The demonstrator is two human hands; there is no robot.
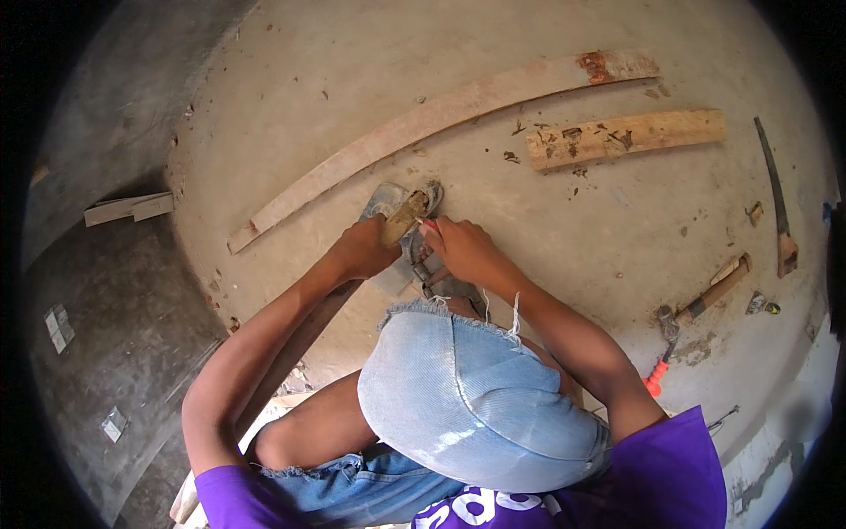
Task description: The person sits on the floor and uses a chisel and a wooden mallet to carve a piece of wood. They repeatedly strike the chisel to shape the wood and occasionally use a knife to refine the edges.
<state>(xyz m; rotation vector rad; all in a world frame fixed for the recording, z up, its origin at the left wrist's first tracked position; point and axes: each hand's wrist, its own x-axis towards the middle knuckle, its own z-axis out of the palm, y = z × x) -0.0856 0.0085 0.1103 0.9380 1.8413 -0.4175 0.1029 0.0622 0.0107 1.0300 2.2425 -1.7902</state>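
My left hand (366, 248) is closed round a brown piece of wood (405, 217), its end pointing away from me. A dark brown length (295, 357) runs beneath my left forearm in line with it; my hand hides whether they are one piece. Against the wood's right side, my right hand (464, 253) is closed on a small tool with a red handle (430, 226). Its working end is too small to make out. Under the wood lies a grey, worn thing (381, 199), perhaps a shoe. My bent knee in frayed light denim (480, 397) rises close below both hands.
Beyond my hands lie a long plank (441, 123) and a shorter board (652, 137) with dark chips on it. Right, a handsaw (777, 203), a wooden-handled tool (718, 286) and a hammer with a red grip (663, 353) rest on the floor. Wood offcuts (129, 209) lie left.
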